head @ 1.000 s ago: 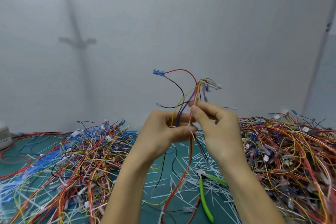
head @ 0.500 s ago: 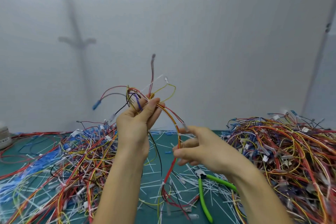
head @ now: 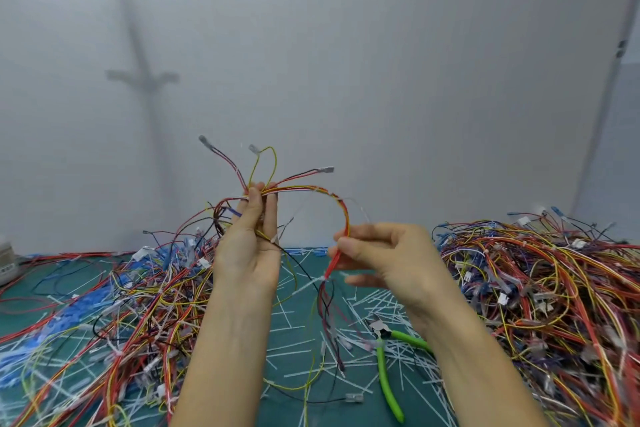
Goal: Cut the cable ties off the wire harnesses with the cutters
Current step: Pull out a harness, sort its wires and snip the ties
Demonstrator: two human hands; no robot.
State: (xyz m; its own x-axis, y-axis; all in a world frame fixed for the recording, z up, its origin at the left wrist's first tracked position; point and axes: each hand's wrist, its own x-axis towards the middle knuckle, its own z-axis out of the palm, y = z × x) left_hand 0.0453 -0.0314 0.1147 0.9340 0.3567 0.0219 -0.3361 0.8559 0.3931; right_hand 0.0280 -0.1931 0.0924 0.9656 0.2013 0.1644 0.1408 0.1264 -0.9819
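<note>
Heaps of wire harnesses lie on the green surface (head: 33,289), one to the left (head: 121,315) and one to the right (head: 554,305). Between them one harness (head: 311,189) arcs in the air. The left hand (head: 249,250) has its fingers pinching the upper bundle, and the right hand (head: 384,253) pinches the red strands. The green-handled cutters (head: 381,362) lie below the right hand among cut ties (head: 367,298).

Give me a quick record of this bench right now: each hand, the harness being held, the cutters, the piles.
left hand: raised, grips the held harness near its branching ends
right hand: pinches the same harness further along its arc
cutters: green-handled, lying on the mat, in neither hand
left pile: tangled wires on the mat
right pile: tangled heap of wires
cut ties: white strips scattered around the cutters
</note>
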